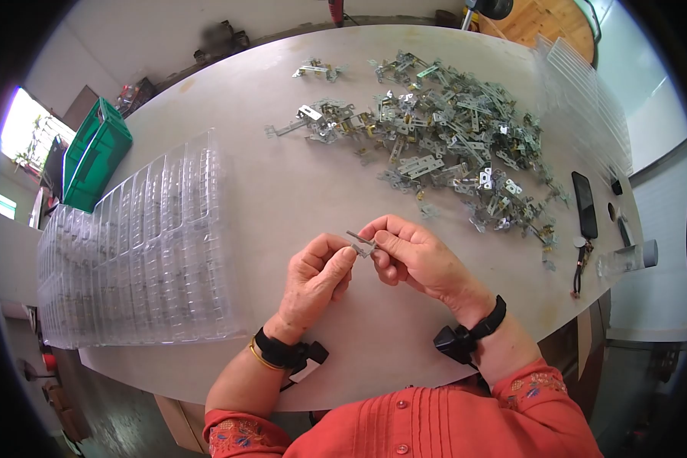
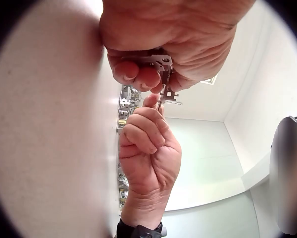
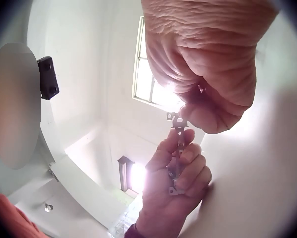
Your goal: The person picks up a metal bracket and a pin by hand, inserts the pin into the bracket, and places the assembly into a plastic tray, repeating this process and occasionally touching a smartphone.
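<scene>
Over the grey table [image 1: 282,191], near its front edge, both hands meet on a small metal hinge [image 1: 362,244]. My left hand [image 1: 349,256] pinches its near end between thumb and fingers. My right hand [image 1: 378,237] pinches the far end with curled fingers. In the left wrist view the left hand [image 2: 148,69] grips the hinge [image 2: 161,62] from above and the right hand [image 2: 151,106] touches it from below. In the right wrist view the hinge [image 3: 176,168] hangs between the right hand [image 3: 188,111] and the left hand [image 3: 180,163]. The fingers hide part of the hinge.
A wide pile of loose metal hinges [image 1: 450,130] covers the far right of the table. Stacked clear plastic trays [image 1: 145,252] lie at the left, and more trays [image 1: 588,99] at the far right. A black phone [image 1: 585,202] and a clear tube [image 1: 626,259] sit at the right edge. A green crate [image 1: 91,156] stands beyond the left edge.
</scene>
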